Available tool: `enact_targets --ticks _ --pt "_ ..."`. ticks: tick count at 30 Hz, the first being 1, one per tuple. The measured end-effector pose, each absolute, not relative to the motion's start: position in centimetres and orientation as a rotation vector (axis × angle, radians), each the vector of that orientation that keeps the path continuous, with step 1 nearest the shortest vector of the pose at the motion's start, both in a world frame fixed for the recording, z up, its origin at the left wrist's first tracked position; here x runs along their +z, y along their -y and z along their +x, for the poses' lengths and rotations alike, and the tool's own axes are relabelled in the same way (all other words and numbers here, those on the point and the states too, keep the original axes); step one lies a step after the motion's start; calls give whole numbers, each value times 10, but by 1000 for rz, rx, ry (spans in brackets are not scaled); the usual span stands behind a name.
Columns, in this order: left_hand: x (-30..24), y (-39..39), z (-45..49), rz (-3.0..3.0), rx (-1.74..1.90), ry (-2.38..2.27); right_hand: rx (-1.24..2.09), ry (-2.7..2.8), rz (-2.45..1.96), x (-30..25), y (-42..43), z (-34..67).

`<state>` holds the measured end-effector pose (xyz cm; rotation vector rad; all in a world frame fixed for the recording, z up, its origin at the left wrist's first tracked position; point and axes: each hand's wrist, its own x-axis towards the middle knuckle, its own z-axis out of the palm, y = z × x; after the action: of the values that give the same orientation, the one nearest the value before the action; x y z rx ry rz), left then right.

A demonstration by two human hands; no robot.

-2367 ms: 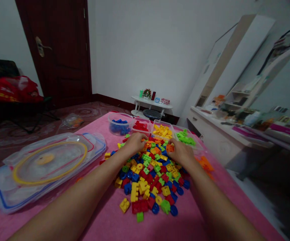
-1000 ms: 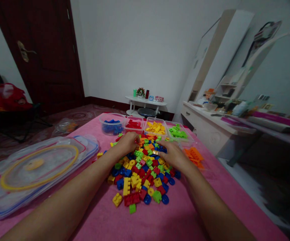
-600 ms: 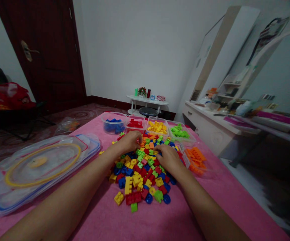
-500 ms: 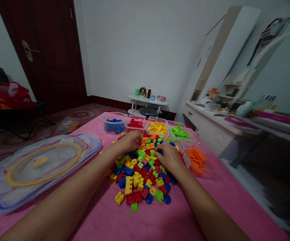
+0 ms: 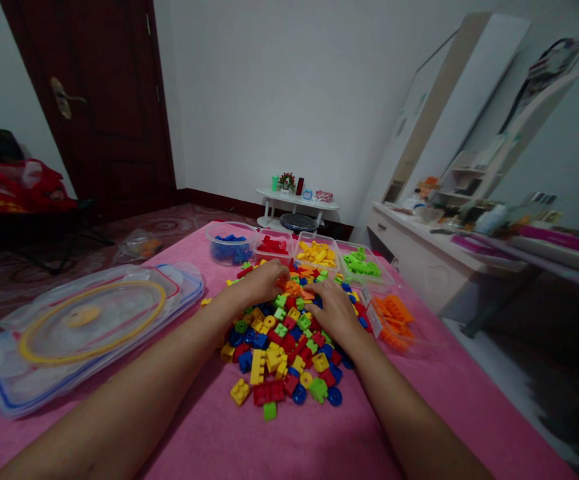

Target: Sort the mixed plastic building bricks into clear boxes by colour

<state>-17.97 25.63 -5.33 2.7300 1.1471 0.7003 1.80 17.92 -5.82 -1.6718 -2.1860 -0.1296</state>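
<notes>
A heap of toy building blocks (image 5: 274,360) in red, yellow, blue, green and orange lies on a pink cloth. My left hand (image 5: 268,280) reaches into the heap's far side, its fingers curled down beside some orange blocks (image 5: 295,288); whatever its fingertips hold is hidden. Across from it, my right hand (image 5: 334,308) rests low over the blocks, thumb and fingers apart, with the fingertips close to an orange block. Behind the hands stand clear tubs of blue blocks (image 5: 230,248), red blocks (image 5: 272,245), yellow blocks (image 5: 316,253) and green blocks (image 5: 361,262).
A clear tub of orange blocks (image 5: 393,317) stands right of my right hand. Stacked clear lids (image 5: 119,327) lie to the left of my left forearm. Beyond the pink-covered table (image 5: 289,447) are a low white shelf (image 5: 297,199) and a dressing table (image 5: 429,247).
My right hand has shifted slightly left and up, closer to the orange blocks. My left hand has moved a little to the right, and the view has turned slightly.
</notes>
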Motion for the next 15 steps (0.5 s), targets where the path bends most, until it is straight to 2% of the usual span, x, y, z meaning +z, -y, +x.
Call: enact_targets --ticks 7,11,15 --pt "-43 -258 -184 2561 795 -1358 -102 2089 -1641 -54 -177 21" --pt "-37 -257 -183 2504 819 -1295 104 1926 -1658 -45 -176 21" --pt "-32 -253 -179 2402 833 -1136 516 1651 -1423 -34 -178 18"
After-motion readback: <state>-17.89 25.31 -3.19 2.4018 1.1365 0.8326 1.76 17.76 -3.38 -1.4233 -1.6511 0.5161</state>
